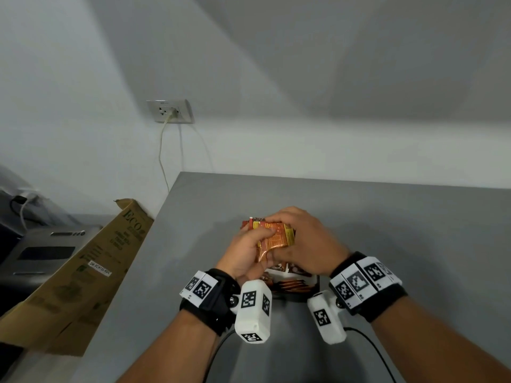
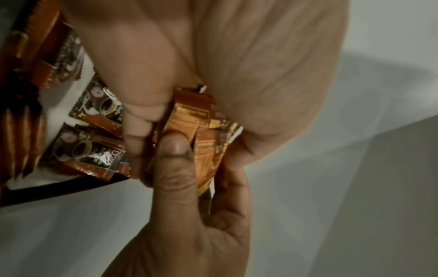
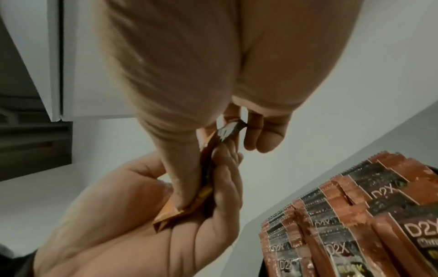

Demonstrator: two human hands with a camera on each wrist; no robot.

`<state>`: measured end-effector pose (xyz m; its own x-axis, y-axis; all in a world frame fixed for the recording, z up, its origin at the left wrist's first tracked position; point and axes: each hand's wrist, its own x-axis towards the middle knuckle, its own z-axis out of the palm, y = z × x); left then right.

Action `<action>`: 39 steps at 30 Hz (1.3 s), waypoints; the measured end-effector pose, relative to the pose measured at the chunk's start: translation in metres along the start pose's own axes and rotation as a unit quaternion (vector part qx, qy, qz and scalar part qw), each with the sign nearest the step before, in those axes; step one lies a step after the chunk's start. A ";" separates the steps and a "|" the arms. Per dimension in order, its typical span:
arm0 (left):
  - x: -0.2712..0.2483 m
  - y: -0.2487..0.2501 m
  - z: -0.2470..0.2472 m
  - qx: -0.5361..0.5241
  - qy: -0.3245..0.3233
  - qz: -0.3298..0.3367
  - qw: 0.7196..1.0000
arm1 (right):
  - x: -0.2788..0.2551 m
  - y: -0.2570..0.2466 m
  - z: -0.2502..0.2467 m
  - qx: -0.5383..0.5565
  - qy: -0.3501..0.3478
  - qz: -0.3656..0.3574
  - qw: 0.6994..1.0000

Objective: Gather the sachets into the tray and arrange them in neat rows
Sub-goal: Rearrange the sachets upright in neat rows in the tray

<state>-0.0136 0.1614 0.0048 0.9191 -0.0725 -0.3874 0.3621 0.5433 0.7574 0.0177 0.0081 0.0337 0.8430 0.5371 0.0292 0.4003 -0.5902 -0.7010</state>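
Both the left hand [image 1: 244,254] and the right hand [image 1: 307,244] pinch a small bundle of orange-brown foil sachets [image 1: 273,237] above the grey surface [image 1: 401,225]. At 6 o'clock of the bundle, the black-rimmed white tray [image 2: 59,184] already holds a neat overlapping row [image 3: 355,215] and a few loose sachets [image 2: 87,150], so the work seems well along, with this bundle and those strays left to line up.

Sachets [image 1: 273,236] in my fingers orange-brown with yellow print panels, tray [image 2: 59,183] white with black rim, table [image 1: 387,217] plain grey, wrist bands [image 1: 365,280] black-white tag squares.
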 end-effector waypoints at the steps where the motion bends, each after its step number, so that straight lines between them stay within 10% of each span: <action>1: -0.002 0.001 0.000 -0.002 0.005 -0.005 1.000 | -0.001 0.000 0.000 0.020 0.007 0.014 1.000; 10: -0.004 0.005 -0.009 0.021 0.052 -0.020 0.998 | 0.000 0.011 -0.003 0.189 0.099 0.098 0.972; 21: -0.004 0.002 -0.016 0.059 0.079 0.006 0.995 | -0.006 0.014 0.001 0.466 0.155 0.191 0.850; 29: -0.003 -0.001 -0.020 0.063 0.087 0.063 0.992 | -0.014 0.011 0.000 0.277 0.092 0.132 0.947; 35: 0.001 0.003 -0.020 -0.004 0.090 0.117 0.989 | -0.012 0.007 0.013 0.450 0.102 0.204 0.864; 39: -0.004 0.003 -0.008 -0.010 0.076 0.128 0.989 | -0.007 0.003 0.024 0.461 0.078 0.199 0.862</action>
<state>-0.0171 0.1699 0.0043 0.9457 0.1954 -0.2599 0.1158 0.5444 0.8308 0.0046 0.0167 0.0140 0.9144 0.2732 -0.2987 -0.3257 0.0582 -0.9437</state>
